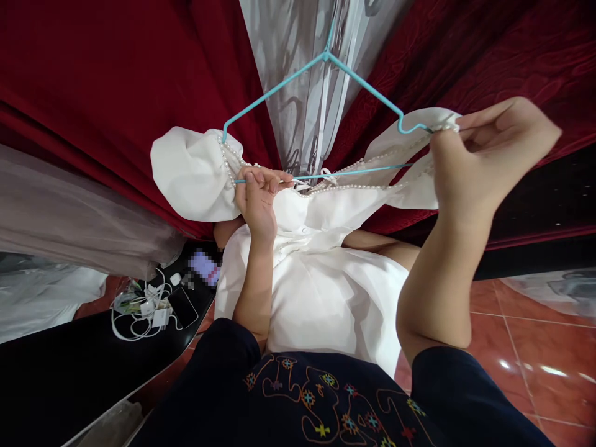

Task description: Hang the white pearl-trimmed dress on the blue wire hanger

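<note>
A white dress (321, 292) with pearl-trimmed neckline and puffed sleeves hangs from a light blue hanger (284, 81). The hanger's left shoulder end sits inside the neckline by the left sleeve. My left hand (258, 195) is closed around the hanger's lower bar and the dress edge beside that sleeve. At the right, my right hand (484, 139) pinches the pearl edge of the other sleeve against the hanger's right end. Thin white ties lie near the middle of the neckline.
Dark red curtains (116, 68) and a pale patterned one (288, 74) hang ahead. On a black table (69, 372) at the left lie white cables (135, 332), a phone (183, 307) and small items. The floor (549, 347) is red tile.
</note>
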`<state>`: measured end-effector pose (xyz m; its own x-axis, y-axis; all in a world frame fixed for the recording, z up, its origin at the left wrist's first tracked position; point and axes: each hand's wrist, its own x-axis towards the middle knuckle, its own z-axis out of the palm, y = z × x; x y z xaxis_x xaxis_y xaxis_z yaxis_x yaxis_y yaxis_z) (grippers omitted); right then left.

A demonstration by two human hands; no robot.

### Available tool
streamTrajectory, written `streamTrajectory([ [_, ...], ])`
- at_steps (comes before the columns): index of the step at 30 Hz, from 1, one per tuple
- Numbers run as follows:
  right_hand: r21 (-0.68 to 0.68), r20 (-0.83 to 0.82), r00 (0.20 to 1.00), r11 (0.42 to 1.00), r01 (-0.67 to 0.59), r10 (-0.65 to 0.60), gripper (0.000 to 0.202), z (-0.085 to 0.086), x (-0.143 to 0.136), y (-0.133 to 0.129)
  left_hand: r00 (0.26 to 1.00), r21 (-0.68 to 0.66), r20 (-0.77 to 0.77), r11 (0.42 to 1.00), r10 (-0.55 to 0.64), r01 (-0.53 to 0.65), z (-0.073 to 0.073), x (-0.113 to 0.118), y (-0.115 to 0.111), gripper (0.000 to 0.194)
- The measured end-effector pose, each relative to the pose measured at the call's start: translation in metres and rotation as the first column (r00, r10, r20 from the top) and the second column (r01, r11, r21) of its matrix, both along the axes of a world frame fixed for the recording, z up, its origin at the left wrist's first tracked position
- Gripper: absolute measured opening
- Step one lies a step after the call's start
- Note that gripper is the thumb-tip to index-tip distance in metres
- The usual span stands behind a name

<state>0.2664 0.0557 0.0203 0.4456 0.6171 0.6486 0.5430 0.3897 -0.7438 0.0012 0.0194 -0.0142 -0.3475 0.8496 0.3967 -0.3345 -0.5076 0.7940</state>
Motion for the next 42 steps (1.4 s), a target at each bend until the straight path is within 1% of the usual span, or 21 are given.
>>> streamTrajectory([
  [3, 0.055, 0.011, 0.998, 0.996, -0.068, 0.068, 0.033, -0.003, -0.022, 0.000, 1.000, 0.000, 0.017, 1.000, 0.003, -0.003, -0.002, 0.002, 0.000, 0.048],
  [5, 0.102, -0.006, 0.995, 0.990, -0.095, 0.096, 0.037, -0.007, -0.030, 0.003, 1.000, -0.006, 0.021, 1.000, -0.001, 0.001, -0.003, 0.001, 0.000, 0.046],
  [10, 0.254, -0.098, 0.977, 0.954, -0.159, 0.189, 0.044, -0.017, -0.035, 0.006, 0.996, 0.023, 0.074, 0.998, -0.058, 0.057, -0.002, -0.002, 0.001, 0.041],
  [13, 0.279, -0.154, 0.965, 0.947, -0.161, 0.210, 0.037, -0.015, -0.034, 0.003, 0.995, 0.012, 0.075, 0.998, -0.062, 0.061, -0.002, -0.002, 0.002, 0.041],
  [16, 0.267, -0.166, 0.968, 0.954, -0.138, 0.187, 0.031, -0.007, -0.038, 0.000, 0.998, -0.055, 0.049, 0.998, -0.029, 0.031, -0.001, -0.001, 0.002, 0.044],
  [19, 0.252, -0.146, 0.974, 0.959, -0.132, 0.173, 0.034, -0.001, -0.045, -0.001, 0.999, -0.087, 0.037, 0.996, -0.015, 0.018, -0.001, 0.000, 0.001, 0.046],
  [22, 0.134, -0.114, 0.965, 0.966, -0.219, 0.235, 0.036, -0.003, -0.048, -0.007, 0.999, -0.070, 0.035, 0.997, -0.016, 0.019, 0.000, -0.002, 0.001, 0.045],
  [24, 0.062, -0.103, 0.952, 0.957, -0.284, 0.290, 0.039, -0.006, -0.047, -0.014, 0.999, -0.055, 0.037, 0.998, -0.022, 0.024, 0.000, -0.004, 0.002, 0.044],
  [26, 0.057, -0.127, 0.938, 0.947, -0.317, 0.321, 0.044, -0.007, -0.047, -0.024, 0.999, -0.049, 0.041, 0.998, -0.033, 0.035, -0.001, -0.005, 0.002, 0.042],
  [29, 0.110, -0.186, 0.913, 0.931, -0.347, 0.363, 0.043, -0.002, -0.055, -0.043, 0.998, -0.055, 0.055, 0.998, -0.038, 0.041, -0.002, -0.004, 0.003, 0.042],
  [30, 0.102, -0.196, 0.898, 0.919, -0.380, 0.393, 0.041, 0.000, -0.061, -0.049, 0.997, -0.057, 0.061, 0.998, -0.037, 0.040, -0.002, -0.003, 0.003, 0.042],
  [32, 0.015, -0.201, 0.858, 0.877, -0.480, 0.473, 0.034, -0.001, -0.075, -0.057, 0.997, -0.069, 0.072, 0.997, -0.028, 0.033, -0.002, -0.001, 0.003, 0.042],
  [33, -0.062, -0.200, 0.828, 0.837, -0.544, 0.523, 0.033, -0.005, -0.082, -0.059, 0.997, -0.082, 0.073, 0.996, -0.019, 0.025, -0.001, -0.001, 0.003, 0.043],
  [35, -0.215, -0.210, 0.753, 0.722, -0.658, 0.623, 0.039, -0.019, -0.097, -0.059, 0.998, -0.112, 0.061, 0.994, 0.004, 0.003, -0.001, -0.001, 0.002, 0.044],
  [36, -0.262, -0.223, 0.723, 0.674, -0.691, 0.654, 0.042, -0.028, -0.103, -0.058, 0.999, -0.121, 0.053, 0.993, 0.011, -0.005, -0.001, -0.001, 0.002, 0.044],
  [37, -0.277, -0.240, 0.706, 0.650, -0.707, 0.666, 0.043, -0.037, -0.109, -0.056, 0.999, -0.122, 0.046, 0.993, 0.009, -0.003, -0.002, -0.001, 0.001, 0.044],
  [38, -0.267, -0.260, 0.704, 0.651, -0.710, 0.661, 0.043, -0.047, -0.114, -0.056, 0.999, -0.119, 0.040, 0.993, -0.004, 0.008, -0.002, 0.000, -0.001, 0.044],
  [40, -0.203, -0.306, 0.726, 0.703, -0.682, 0.616, 0.040, -0.061, -0.121, -0.055, 0.999, -0.136, 0.022, 0.990, -0.044, 0.047, -0.004, 0.001, -0.003, 0.044],
  [42, -0.146, -0.345, 0.743, 0.750, -0.646, 0.573, 0.037, -0.068, -0.125, -0.054, 0.997, -0.205, -0.021, 0.976, -0.081, 0.075, -0.006, 0.002, -0.005, 0.044],
])
